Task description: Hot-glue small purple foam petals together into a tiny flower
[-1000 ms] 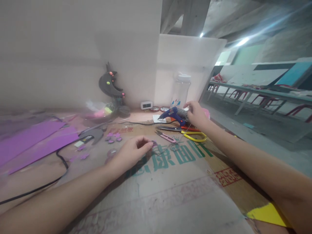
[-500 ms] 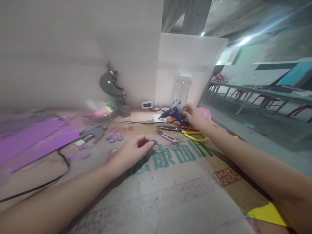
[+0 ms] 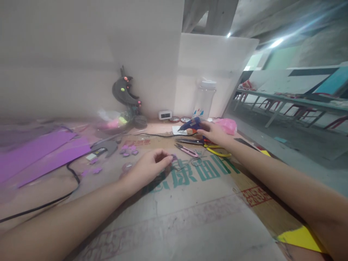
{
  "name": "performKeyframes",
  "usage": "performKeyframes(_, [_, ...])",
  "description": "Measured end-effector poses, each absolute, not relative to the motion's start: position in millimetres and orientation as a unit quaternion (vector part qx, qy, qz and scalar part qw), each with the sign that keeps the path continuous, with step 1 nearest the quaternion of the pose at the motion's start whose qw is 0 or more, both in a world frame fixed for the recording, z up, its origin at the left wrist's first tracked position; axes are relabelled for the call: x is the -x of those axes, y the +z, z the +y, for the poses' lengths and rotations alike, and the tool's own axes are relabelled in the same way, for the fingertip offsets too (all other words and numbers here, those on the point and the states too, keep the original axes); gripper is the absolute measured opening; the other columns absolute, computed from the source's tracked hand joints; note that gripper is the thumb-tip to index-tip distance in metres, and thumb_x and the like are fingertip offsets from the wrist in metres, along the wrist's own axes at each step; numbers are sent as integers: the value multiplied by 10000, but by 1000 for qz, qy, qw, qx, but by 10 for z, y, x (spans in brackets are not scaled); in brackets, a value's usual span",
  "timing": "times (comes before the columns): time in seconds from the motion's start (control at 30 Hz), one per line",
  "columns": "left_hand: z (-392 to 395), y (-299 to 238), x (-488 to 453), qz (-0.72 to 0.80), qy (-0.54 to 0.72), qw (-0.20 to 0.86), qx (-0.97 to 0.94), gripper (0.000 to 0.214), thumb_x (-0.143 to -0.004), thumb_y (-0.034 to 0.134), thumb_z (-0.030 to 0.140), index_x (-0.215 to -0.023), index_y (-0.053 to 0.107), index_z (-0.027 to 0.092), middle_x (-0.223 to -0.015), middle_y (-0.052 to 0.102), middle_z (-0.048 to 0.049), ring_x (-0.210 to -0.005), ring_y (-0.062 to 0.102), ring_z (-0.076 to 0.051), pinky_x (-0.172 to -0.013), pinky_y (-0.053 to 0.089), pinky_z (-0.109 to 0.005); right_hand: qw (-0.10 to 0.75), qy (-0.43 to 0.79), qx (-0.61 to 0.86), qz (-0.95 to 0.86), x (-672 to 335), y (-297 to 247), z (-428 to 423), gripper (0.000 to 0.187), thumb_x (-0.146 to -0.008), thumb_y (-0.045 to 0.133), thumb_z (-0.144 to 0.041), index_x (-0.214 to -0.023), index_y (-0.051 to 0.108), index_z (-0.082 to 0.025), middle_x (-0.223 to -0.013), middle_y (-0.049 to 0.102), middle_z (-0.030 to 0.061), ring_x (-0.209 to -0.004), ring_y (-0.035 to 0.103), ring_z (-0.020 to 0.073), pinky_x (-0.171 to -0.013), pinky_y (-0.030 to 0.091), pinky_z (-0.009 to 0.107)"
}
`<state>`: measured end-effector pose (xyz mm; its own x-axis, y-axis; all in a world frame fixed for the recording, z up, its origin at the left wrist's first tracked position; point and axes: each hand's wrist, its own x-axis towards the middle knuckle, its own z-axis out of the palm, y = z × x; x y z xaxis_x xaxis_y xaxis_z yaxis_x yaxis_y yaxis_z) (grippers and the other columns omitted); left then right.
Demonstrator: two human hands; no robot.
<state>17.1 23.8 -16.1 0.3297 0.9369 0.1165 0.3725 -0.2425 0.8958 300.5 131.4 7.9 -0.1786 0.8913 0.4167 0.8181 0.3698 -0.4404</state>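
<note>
My left hand (image 3: 149, 165) rests low over the cardboard, thumb and fingertips pinched on a small purple piece (image 3: 174, 157). A thin grey cord (image 3: 196, 161) lies in loops just right of it. Farther back, my right hand (image 3: 216, 134) has its thumb and fingers around the rear of a blue hot glue gun (image 3: 190, 124), whose handle is mostly hidden. The nozzle points left above a white card (image 3: 176, 131). In front of the glue gun lie pink thread snips (image 3: 187, 150) and yellow-handled scissors (image 3: 219, 150).
Purple sheets (image 3: 49, 152) and small purple cut-outs (image 3: 129, 150) lie to the left, beside a black cable (image 3: 73, 174). Along the back stand a dark crescent-shaped ornament (image 3: 122, 90), a small clock (image 3: 165, 115), a clear bottle (image 3: 204, 98) and a pink bag (image 3: 227, 125).
My right hand has shifted slightly left and closed round the back of the glue gun, covering its handle. My left hand keeps its pinch. The view has shifted a little.
</note>
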Motion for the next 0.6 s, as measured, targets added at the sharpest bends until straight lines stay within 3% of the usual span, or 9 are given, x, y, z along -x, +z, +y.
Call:
performKeyframes(0.2, [260, -187, -162, 461, 353, 396, -711, 314, -818, 557, 486, -815, 632, 181, -732, 666, -25, -648, 582, -139, -611, 443, -240, 308, 57, 583, -750, -2900, -7, 1282, 404, -804, 596, -301, -1158, 587, -108, -1138, 661, 153, -979, 631, 267, -884, 480, 416])
performKeyframes(0.33, [263, -195, -157, 466, 346, 399, -710, 327, -817, 551, 495, -829, 629, 177, -736, 671, -34, -651, 589, -147, -615, 444, -250, 378, 67, 563, -732, -2836, 92, 1242, 361, -769, 608, -241, -1109, 562, -129, -1072, 671, 126, -946, 630, 239, -860, 486, 377])
performKeyframes(0.47, [243, -170, -162, 465, 348, 407, -705, 325, -823, 547, 490, -836, 619, 172, -722, 666, -36, -635, 586, -145, -592, 436, -243, 444, 128, 576, -675, -2773, 221, 1144, 236, -762, 643, -384, -878, 600, -183, -795, 686, 70, -779, 642, 239, -724, 517, 358])
performKeyframes(0.53, [232, -159, -165, 467, 349, 403, -705, 322, -820, 554, 488, -829, 618, 172, -724, 666, -35, -632, 583, -143, -575, 426, -236, 450, 178, 569, -665, -2726, 256, 1030, 263, -774, 626, -453, -732, 586, -197, -632, 637, 51, -653, 628, 230, -630, 514, 355])
performKeyframes(0.6, [226, -156, -163, 468, 348, 401, -707, 318, -824, 552, 486, -831, 623, 176, -734, 675, -35, -639, 589, -144, -574, 425, -235, 466, 222, 521, -680, -2667, 261, 858, 261, -783, 629, -454, -721, 593, -203, -632, 638, 48, -635, 636, 222, -630, 523, 356])
